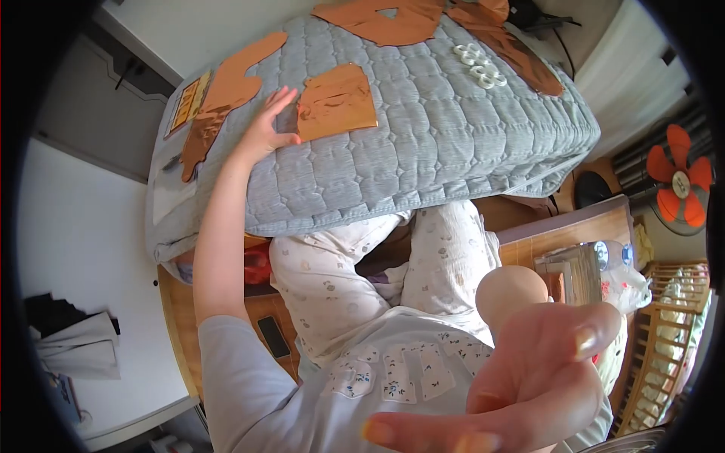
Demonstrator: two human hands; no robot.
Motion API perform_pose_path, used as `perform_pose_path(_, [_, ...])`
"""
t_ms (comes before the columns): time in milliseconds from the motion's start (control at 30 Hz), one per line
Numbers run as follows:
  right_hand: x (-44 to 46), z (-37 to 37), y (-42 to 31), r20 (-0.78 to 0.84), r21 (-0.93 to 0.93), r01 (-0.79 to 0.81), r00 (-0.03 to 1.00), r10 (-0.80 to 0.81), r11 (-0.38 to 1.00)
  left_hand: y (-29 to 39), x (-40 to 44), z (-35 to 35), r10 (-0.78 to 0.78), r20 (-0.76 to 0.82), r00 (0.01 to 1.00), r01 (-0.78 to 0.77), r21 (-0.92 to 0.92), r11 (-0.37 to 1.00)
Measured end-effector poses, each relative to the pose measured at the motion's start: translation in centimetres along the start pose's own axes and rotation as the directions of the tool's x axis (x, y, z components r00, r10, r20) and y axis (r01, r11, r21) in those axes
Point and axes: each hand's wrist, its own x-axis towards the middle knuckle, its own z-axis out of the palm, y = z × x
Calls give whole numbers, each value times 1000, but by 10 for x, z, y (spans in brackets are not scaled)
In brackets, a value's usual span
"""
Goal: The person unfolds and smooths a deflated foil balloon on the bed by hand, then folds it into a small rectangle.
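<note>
My left hand point(266, 132) reaches over the quilted grey bed cover, its fingers spread around the left edge of a shiny copper-coloured folded sheet point(337, 102). The thumb is at the sheet's lower left corner; whether it touches cannot be made out. Close to the camera is my right hand point(540, 370), large and slightly blurred, with its fingers apart and nothing seen in them. More copper-coloured pieces lie on the bed: a long irregular one point(230, 83) at the left, a wide one point(385, 21) at the back, and a dark shiny one point(513, 53) at the right.
White rings point(480, 66) lie in a cluster on the bed cover point(453, 143). An orange-bladed fan point(680, 181) stands at the right, near a wooden slatted rack point(657, 347). A phone point(273, 337) is beside my seat. A white desk point(91, 249) stands at the left.
</note>
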Motion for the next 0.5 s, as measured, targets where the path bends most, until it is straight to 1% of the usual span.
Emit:
perform_pose_path(33, [17, 9, 16, 97, 36, 125, 987, -128, 991, 3, -2, -1, -18, -39, 999, 16, -38, 999])
perform_pose_path(67, [35, 0, 33, 191, 79, 235, 950, -246, 969, 5, -6, 0, -42, -69, 997, 37, -78, 996])
perform_pose_path(100, [45, 14, 43, 278, 138, 337, 890, -363, 931, 6, -8, 0, -69, -67, 995, 62, -92, 994])
perform_pose_path(133, [59, -19, 53, 346, 209, 438, 803, -485, 874, 6, -11, -2, -61, -62, 996, 56, -86, 995])
perform_pose_path(167, [69, -42, 57, 400, 283, 527, 694, -598, 801, 4, -13, -2, -64, -87, 994, 53, -117, 992])
perform_pose_path(200, [78, -19, 60, 442, 359, 597, 568, -694, 717, 4, -16, -1, -67, -107, 992, 51, -147, 988])
perform_pose_path(233, [85, -30, 59, 465, 444, 649, 423, -778, 618, 9, -21, 0, -57, -108, 993, 41, -139, 989])
perform_pose_path(267, [88, -35, 54, 474, 525, 680, 266, -840, 512, 14, -26, 2, -70, -150, 986, 48, -148, 988])
perform_pose_path(300, [93, -49, 54, 468, 513, 695, 266, -843, 504, 23, -30, 3, -77, -195, 978, 47, -156, 987])
perform_pose_path(333, [96, -63, 52, 535, 534, 611, 292, -793, 585, 38, -35, 3, -55, -200, 978, 26, -146, 989])
perform_pose_path(400, [101, -91, 49, 651, 554, 428, 311, -692, 714, 71, -52, 6, 50, -269, 962, -108, -203, 973])
perform_pose_path(433, [104, -109, 55, 648, 556, 362, 374, -663, 748, 95, -61, 7, 77, -287, 955, -135, -186, 973])
perform_pose_path(467, [104, -129, 64, 646, 559, 291, 434, -628, 776, 124, -71, 10, 116, -332, 936, -207, -253, 945])
perform_pose_path(500, [97, -144, 71, 536, 582, 321, 541, -649, 748, 156, -82, 13, 151, -375, 914, -280, -318, 906])
